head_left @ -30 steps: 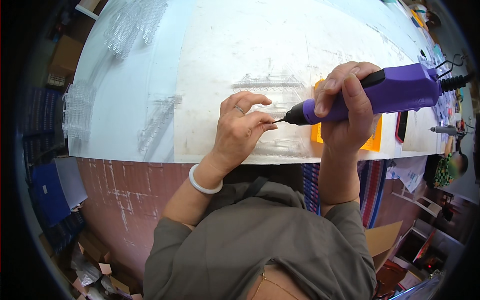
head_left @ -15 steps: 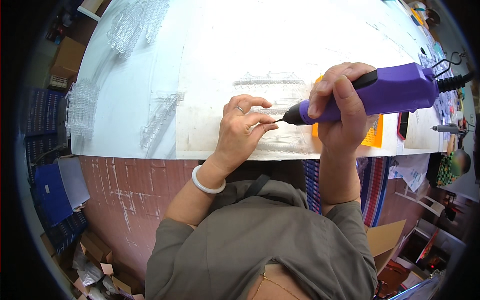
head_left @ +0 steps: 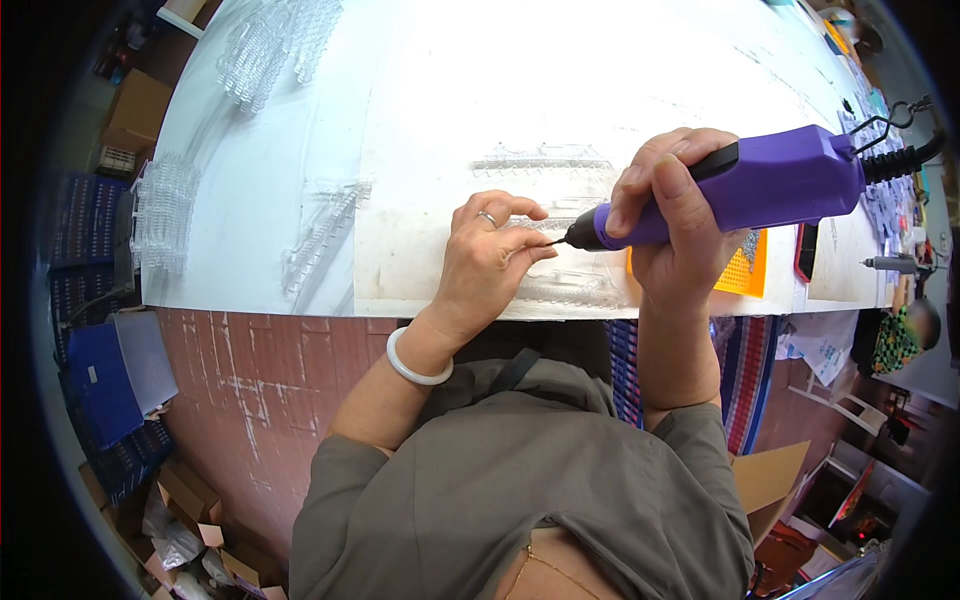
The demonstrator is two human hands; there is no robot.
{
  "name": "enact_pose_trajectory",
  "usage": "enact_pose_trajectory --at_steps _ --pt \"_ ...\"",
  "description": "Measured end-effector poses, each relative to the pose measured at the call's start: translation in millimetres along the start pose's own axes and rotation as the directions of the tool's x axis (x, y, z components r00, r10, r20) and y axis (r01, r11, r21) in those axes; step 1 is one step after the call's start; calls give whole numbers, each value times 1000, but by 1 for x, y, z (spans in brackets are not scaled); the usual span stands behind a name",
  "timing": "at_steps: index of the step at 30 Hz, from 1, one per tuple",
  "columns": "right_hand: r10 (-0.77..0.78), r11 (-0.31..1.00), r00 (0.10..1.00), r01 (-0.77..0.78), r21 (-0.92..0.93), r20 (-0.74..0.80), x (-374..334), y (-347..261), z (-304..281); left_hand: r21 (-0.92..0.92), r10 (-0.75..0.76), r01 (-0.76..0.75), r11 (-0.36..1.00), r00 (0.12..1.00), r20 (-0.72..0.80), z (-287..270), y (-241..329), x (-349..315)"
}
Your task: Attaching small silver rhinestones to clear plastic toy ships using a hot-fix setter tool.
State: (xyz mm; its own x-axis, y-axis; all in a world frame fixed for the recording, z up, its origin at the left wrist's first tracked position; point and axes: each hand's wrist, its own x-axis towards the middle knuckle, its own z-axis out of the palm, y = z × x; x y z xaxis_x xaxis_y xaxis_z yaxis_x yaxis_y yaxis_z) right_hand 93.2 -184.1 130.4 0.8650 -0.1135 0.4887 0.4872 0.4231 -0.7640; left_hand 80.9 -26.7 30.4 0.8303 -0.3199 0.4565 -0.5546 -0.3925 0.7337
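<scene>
Purple electric screwdriver (head_left: 780, 180) sat in right hand (head_left: 685, 215), above white table (head_left: 430, 120). Left hand (head_left: 485, 250): finger and thumb narrow at dark bit (head_left: 557, 241), hold unclear. Step seemed lining-up; next move called for steadiness.

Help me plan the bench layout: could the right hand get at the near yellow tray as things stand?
Probably not easily: the yellow tray looks near and its right side uncovered, but the right hand is wrapped around the purple power tool, leaving little free grip.
</scene>
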Motion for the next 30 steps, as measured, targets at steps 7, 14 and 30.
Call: enact_pose_trajectory --at_steps 7,14,30 --pt "15 1000 999 -14 -25 28 -1 0 -3 -7 1 -1 1000 1000 21 0 4 1" --pt "-2 998 1000 0 58 28 3 1 -6 -78 -59 61 995 998 27 2 1 2" --pt "-95 976 995 90 -198 -15 14 19 -19 247 74 -92 965 994 80 8 0 1"
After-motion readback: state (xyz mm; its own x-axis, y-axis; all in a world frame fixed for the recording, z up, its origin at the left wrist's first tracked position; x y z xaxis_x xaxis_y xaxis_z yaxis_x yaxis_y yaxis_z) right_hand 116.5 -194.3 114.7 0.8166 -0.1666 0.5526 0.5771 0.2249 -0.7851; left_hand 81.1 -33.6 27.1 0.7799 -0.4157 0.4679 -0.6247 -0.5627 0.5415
